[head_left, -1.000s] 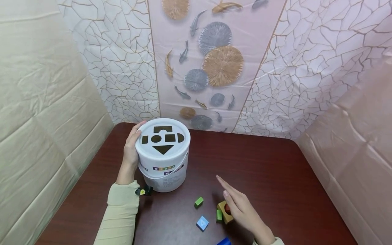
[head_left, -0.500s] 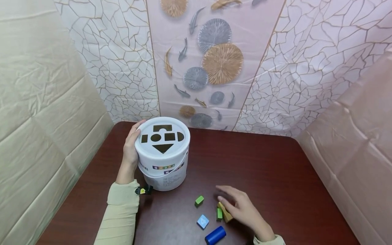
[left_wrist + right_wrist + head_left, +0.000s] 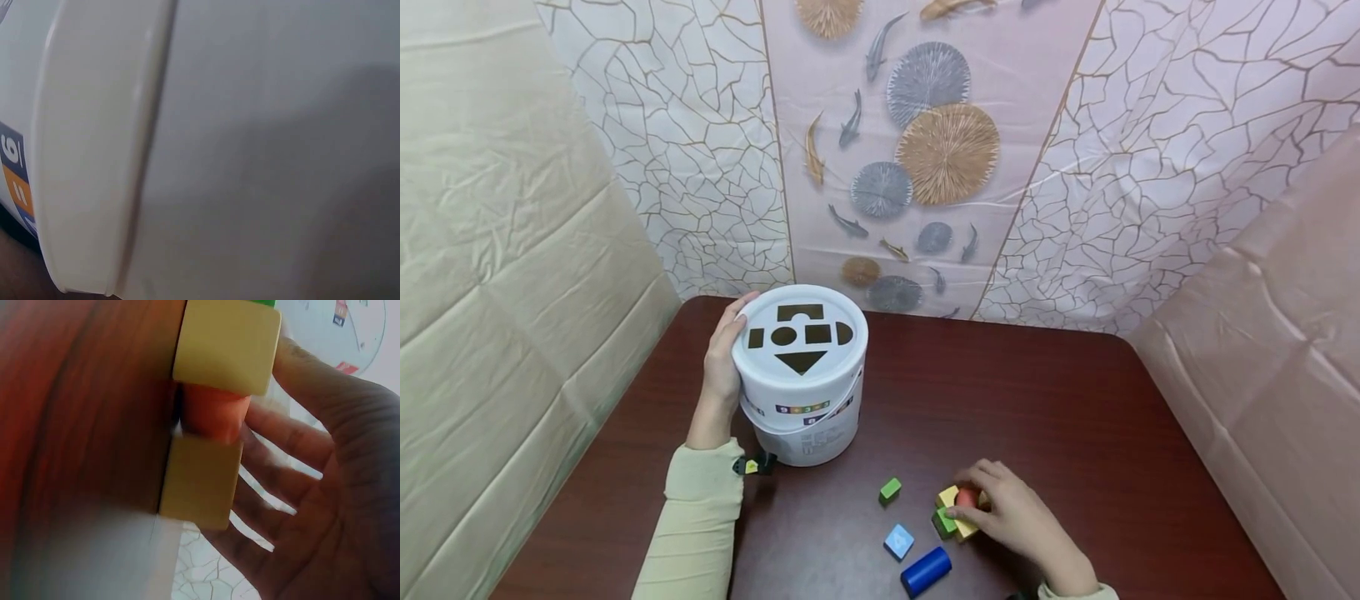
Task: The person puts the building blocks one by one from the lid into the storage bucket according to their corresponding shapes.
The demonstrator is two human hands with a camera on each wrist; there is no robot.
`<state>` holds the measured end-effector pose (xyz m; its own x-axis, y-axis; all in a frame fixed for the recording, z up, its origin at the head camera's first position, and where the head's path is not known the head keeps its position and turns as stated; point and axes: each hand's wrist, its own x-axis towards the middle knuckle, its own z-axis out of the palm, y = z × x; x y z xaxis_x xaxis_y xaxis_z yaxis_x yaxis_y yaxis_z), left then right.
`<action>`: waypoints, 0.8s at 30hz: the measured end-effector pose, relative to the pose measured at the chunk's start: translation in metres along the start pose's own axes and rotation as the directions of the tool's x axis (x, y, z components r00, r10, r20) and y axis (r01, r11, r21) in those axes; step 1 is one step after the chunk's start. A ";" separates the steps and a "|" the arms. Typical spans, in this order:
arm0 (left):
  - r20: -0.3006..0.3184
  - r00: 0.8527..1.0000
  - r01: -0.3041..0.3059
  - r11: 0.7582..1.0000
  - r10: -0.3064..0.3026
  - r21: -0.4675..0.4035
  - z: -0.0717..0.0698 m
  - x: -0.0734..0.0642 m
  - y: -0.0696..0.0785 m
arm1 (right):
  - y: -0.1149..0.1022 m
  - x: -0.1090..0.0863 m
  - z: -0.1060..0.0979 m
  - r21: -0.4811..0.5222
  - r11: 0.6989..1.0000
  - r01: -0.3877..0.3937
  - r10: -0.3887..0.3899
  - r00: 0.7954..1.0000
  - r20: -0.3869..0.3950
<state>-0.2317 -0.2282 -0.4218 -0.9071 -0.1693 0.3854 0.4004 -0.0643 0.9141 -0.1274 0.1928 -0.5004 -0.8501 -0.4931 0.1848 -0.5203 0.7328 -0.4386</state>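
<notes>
In the head view we look forward and down from the near side of the white bucket (image 3: pixel 805 408), far enough back to see the table (image 3: pixel 1037 392) around it. In the left wrist view we are so close that the bucket nearly fills the frame. The right wrist view, turned sideways, faces a yellow block (image 3: pixel 228 347) closely, the bucket beyond. Head and right wrist views share both.

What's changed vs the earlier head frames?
Right hand went from straight-fingered to curled around the yellow block and red piece. The green block beside them looks nudged right. The blue cylinder moved left and away from the person, now fully in view. Unchanged: left hand on the white bucket, light blue block, other green block.
</notes>
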 end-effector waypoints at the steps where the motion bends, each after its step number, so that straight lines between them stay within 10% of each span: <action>1: 0.000 1.000 0.001 1.000 -0.001 0.001 0.000 0.000 0.000 | 0.001 -0.001 -0.001 0.024 1.000 -0.006 0.005 1.000 0.013; 24: 0.003 1.000 -0.005 1.000 0.005 -0.007 0.001 0.000 -0.002 | 0.017 0.000 -0.022 0.184 0.982 0.042 -0.075 0.982 0.176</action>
<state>-0.2329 -0.2274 -0.4229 -0.9054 -0.1671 0.3904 0.4059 -0.0701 0.9112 -0.1383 0.2158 -0.4883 -0.7814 -0.6213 0.0592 -0.5315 0.6128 -0.5848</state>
